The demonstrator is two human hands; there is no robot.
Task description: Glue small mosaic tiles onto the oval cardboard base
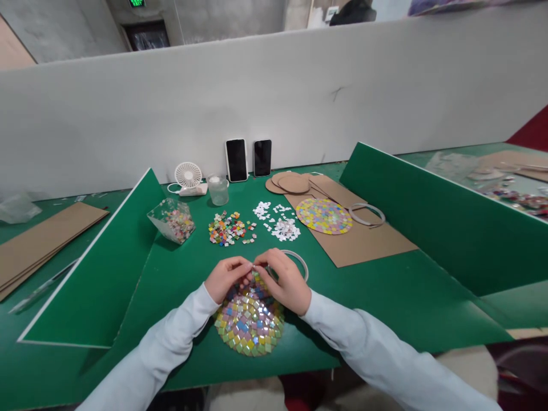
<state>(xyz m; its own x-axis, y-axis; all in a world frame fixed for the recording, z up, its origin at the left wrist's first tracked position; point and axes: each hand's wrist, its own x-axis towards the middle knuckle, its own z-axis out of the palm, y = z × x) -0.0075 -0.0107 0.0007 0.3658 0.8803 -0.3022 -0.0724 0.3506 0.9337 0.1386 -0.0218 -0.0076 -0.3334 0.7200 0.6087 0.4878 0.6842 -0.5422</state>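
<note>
At the lower middle of the frame, a tiny tile is pinched between the left hand (226, 278) and right hand (286, 281), just above the round colourful tile mat (250, 325).

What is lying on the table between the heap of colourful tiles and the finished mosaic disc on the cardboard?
In the head view, scattered white pieces lie between the colourful tiles and the finished mosaic disc.

The light is bright and even, coming from above. Soft, short shadows lie on the green tabletop (385, 297) under the sleeves. The mosaic tiles (250, 322) show small glare. Straight edges bend near the borders; far corners look slightly blurred.
</note>
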